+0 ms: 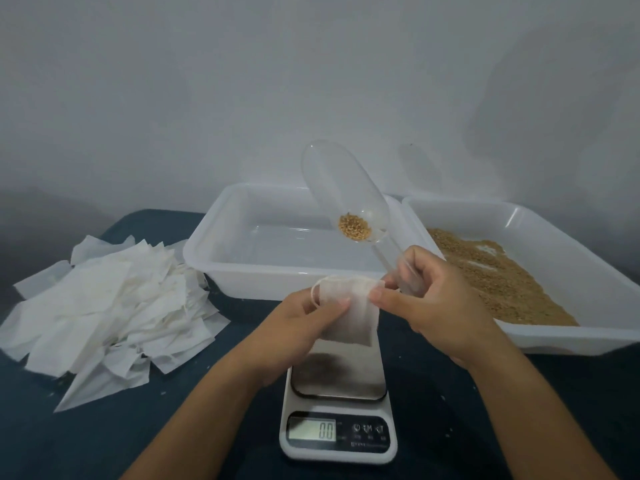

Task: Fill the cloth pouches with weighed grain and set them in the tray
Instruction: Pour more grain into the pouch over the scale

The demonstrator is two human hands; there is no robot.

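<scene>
One pouch (349, 308) hangs above the scale (337, 407), pinched between my two hands at its top edge: my left hand (304, 320) grips its left side with thumb across the cloth, my right hand (429, 299) pinches its right corner and also holds the clear scoop (346, 195) by its handle. Some grain (355, 227) sits in the scoop's bowl. Behind are the tray (242, 268), the grain tray (571, 306), and left, a pile of what look like pouches (114, 306). The display seems to read 0.0.
</scene>
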